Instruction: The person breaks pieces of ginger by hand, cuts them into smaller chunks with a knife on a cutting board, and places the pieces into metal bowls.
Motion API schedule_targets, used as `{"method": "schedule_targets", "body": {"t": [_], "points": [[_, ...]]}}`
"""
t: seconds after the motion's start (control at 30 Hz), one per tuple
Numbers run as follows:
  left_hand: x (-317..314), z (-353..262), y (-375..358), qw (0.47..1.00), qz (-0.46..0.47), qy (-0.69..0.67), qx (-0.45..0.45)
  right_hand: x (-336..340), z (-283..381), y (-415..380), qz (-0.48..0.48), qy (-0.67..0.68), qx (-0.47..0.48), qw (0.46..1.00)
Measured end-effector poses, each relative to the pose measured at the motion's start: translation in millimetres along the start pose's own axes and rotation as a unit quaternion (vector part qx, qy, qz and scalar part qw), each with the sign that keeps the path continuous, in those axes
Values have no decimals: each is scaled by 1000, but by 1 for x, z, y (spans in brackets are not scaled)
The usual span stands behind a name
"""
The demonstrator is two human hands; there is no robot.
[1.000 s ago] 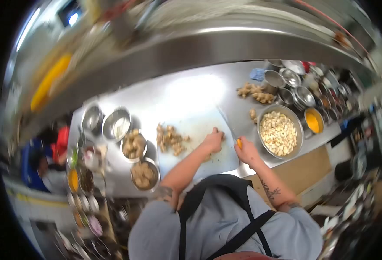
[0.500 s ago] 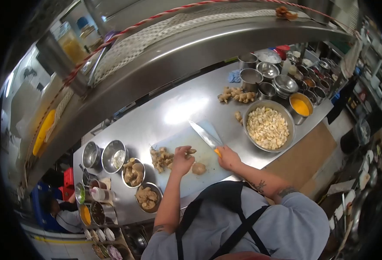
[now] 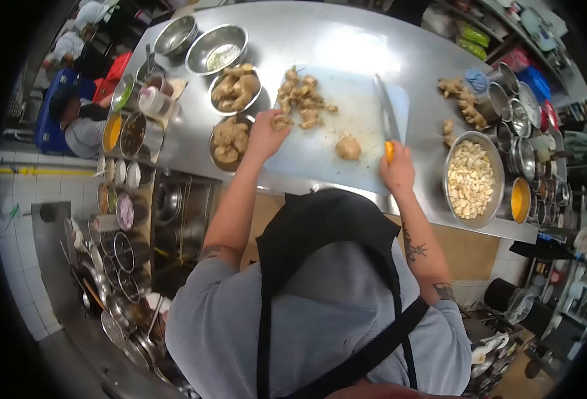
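My right hand (image 3: pixel 398 171) is wrapped round the orange handle of a knife (image 3: pixel 386 110), whose blade lies over the right side of the pale blue cutting board (image 3: pixel 363 110). At the board's left edge, my left hand (image 3: pixel 268 136) pinches a small piece of ginger (image 3: pixel 283 122). Just above it lies a knobbly cluster of ginger (image 3: pixel 303 94). A round, pale, peeled-looking piece (image 3: pixel 348 148) sits between my hands on the board, with small scraps about it. Left of my left hand, ginger roots (image 3: pixel 235 90) fill one metal bowl, and more ginger (image 3: pixel 231 139) fills another.
A large metal bowl of peeled garlic cloves (image 3: pixel 471 179) stands at the right, beside a pot of orange liquid (image 3: pixel 521 199). Unpeeled ginger (image 3: pixel 466 103) lies behind it. Metal bowls (image 3: pixel 217 50) and a squeeze bottle (image 3: pixel 152 101) occupy the left end. Another person (image 3: pixel 84 126) is beyond them.
The camera view has swung round and down. My left hand has moved away from the round piece to the board's left edge, still with a ginger piece. My right hand keeps the knife.
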State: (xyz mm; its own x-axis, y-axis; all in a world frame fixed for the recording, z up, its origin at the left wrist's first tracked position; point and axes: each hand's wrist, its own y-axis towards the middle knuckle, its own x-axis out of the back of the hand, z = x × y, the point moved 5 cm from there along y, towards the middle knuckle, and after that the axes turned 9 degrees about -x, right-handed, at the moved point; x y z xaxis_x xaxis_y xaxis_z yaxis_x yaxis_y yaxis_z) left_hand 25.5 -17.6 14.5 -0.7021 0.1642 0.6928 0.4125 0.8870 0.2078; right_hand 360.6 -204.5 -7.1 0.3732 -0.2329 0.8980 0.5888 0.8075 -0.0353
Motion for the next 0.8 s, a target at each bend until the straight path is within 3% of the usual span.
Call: {"method": "schedule_targets", "body": {"t": [0.17,0.3,0.33,0.43,0.53,0.63,0.73,0.8], "points": [[-10,-1,0,999,-27,-33,11,-4,-3,2,-1,-9,8,1000],[-31,13,0,994,-69,15,-79,-3,-3,2,-5,-8,9,1000],[-35,16,-1,997,-59,-22,-36,-3,-2,2,-8,-4,10,1000],[-38,17,-8,985,-144,-95,-31,-4,-2,3,0,-14,-3,1000],[-26,2,-16,987,-78,-76,117,-2,0,1,-11,-7,6,1000],[-38,14,-15,979,-8,-131,158,1,2,0,-8,-3,-6,1000],[-59,21,-6,910,-21,-387,149,-1,1,0,-9,-12,-5,1000],[-57,17,-7,940,-72,-303,139,0,1,0,-9,-10,-2,1000]]}}
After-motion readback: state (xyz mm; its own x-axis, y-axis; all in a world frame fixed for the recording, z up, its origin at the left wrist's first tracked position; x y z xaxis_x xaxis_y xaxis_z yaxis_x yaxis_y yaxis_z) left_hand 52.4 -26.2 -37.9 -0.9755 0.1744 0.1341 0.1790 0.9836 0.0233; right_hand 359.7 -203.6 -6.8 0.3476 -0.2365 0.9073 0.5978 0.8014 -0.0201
